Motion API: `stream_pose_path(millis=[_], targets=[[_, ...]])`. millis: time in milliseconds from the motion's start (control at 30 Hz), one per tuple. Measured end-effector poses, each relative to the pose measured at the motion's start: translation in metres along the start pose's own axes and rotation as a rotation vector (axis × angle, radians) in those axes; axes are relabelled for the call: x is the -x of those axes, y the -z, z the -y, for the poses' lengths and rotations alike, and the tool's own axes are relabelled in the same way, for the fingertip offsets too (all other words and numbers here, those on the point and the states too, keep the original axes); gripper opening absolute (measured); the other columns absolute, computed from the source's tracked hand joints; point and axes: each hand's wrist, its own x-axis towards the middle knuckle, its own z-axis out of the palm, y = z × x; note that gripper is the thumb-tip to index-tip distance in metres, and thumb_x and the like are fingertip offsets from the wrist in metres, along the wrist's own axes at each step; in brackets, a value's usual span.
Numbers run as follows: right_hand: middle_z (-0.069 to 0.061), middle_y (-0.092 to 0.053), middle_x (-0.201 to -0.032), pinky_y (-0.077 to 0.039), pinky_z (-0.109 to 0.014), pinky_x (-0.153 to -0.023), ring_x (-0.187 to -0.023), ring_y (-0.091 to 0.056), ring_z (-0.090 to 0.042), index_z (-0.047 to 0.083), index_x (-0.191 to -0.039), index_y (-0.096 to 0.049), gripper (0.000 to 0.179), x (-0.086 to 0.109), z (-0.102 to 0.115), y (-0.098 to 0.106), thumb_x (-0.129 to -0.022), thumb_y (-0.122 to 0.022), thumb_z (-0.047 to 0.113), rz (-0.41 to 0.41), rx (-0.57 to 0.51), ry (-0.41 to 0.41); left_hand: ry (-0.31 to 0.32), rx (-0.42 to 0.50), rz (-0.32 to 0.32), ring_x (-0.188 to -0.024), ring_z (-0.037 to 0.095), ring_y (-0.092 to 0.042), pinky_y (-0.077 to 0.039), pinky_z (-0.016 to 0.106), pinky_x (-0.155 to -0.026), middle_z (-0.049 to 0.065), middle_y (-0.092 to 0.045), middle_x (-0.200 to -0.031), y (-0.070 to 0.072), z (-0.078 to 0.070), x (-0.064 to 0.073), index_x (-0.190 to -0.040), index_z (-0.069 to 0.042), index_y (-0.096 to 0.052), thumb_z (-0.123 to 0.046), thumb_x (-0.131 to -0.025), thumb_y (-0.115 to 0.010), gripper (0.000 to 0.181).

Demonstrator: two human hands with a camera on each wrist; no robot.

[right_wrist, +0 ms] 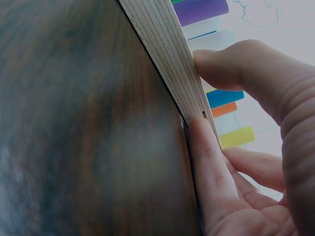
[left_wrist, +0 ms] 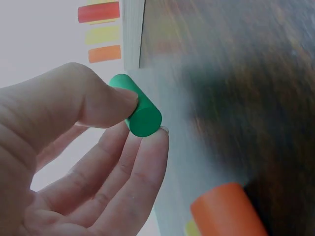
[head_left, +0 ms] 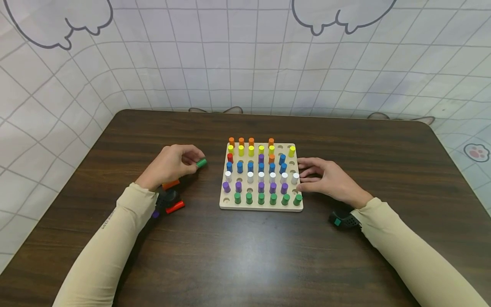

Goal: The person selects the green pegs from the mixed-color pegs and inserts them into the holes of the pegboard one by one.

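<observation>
In the head view my left hand (head_left: 172,164) pinches a green peg (head_left: 201,163) between thumb and fingers, left of a wooden pegboard (head_left: 262,206). The left wrist view shows the peg's round end facing the camera, with the thumb across its side. My right hand (head_left: 330,179) rests against the board's right edge. In the right wrist view its thumb touches the upper edge, and a straight finger (right_wrist: 209,162) lies along the side. Rows of orange, yellow, blue, white, purple and green pegs stand in the board, with a red one at left. Some holes are bare.
By the left wrist, loose pegs lie on the dark wooden table (head_left: 245,256): an orange peg (head_left: 171,185), a red peg (head_left: 175,207) and a partly hidden purple peg (head_left: 155,214). Behind the table hangs a white cloth (head_left: 245,55) with grid lines.
</observation>
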Motion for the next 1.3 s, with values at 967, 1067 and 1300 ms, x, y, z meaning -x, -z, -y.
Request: stream_pose_path(millis=[967,1067,1300], targets=[[-0.011,-0.067,-0.133,-0.055,-0.011,-0.089,-0.117,-0.065,-0.024,0.012,-0.153,-0.047,0.08,0.0,0.001,-0.001,-0.085,-0.086,0.032,-0.005,0.0,0.01,-0.112,0.039,-0.063,-0.098,0.021,-0.068,-0.06,0.041,-0.092,0.005,-0.073,-0.108,-0.006,-0.018,0.002,-0.12,-0.015,-0.066,-0.01,-0.09,-0.068,0.03],[-0.011,-0.067,-0.133,-0.055,-0.011,-0.088,-0.117,-0.065,-0.024,0.012,-0.152,-0.048,0.08,0.0,0.002,-0.001,-0.085,-0.086,0.032,-0.007,0.003,0.01,-0.127,0.045,-0.07,-0.097,0.02,-0.068,-0.059,0.039,-0.09,0.005,-0.072,-0.106,-0.008,-0.022,0.004,-0.118,-0.015,-0.065,-0.01,-0.09,-0.067,0.028],[-0.011,-0.067,-0.132,-0.054,-0.011,-0.089,-0.117,-0.065,-0.024,0.012,-0.152,-0.048,0.08,0.001,0.002,0.0,-0.085,-0.086,0.032,-0.006,0.009,0.009,-0.134,0.054,-0.095,-0.094,0.019,-0.068,-0.06,0.037,-0.089,0.004,-0.072,-0.105,-0.011,-0.027,0.011,-0.115,-0.014,-0.065,-0.011,-0.09,-0.068,0.026]])
